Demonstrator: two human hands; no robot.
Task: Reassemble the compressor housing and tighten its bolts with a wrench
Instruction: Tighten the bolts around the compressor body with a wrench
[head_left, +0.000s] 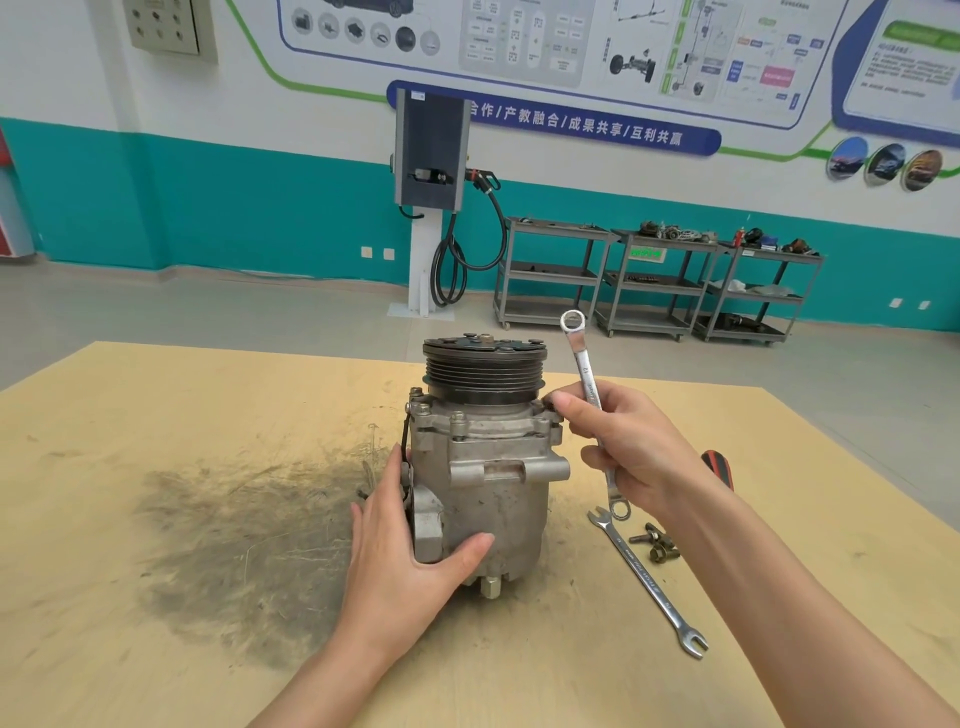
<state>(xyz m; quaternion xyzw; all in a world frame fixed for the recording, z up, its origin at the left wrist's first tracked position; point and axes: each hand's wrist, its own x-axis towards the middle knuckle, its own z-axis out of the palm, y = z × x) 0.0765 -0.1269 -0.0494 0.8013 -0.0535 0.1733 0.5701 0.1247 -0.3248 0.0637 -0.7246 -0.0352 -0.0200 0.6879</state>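
Note:
A grey metal compressor (493, 483) stands upright on the wooden table (156, 519), its black ribbed pulley (484, 371) on top. Several bolts (458, 418) sit in the flange just under the pulley. My left hand (410, 551) grips the lower left side of the housing, thumb across its front. My right hand (623, 447) holds a ring wrench (586, 371) marked 12, tilted almost upright, one ring end high above the hand. The fingertips of that hand touch the flange at the compressor's upper right.
An open-ended wrench (649, 582) lies on the table right of the compressor, with loose bolts (654, 545) beside it. A red and black handle (719, 467) shows behind my right wrist. A dark oily smear (234, 535) covers the table's left middle. Shelving carts and a charging post stand far behind.

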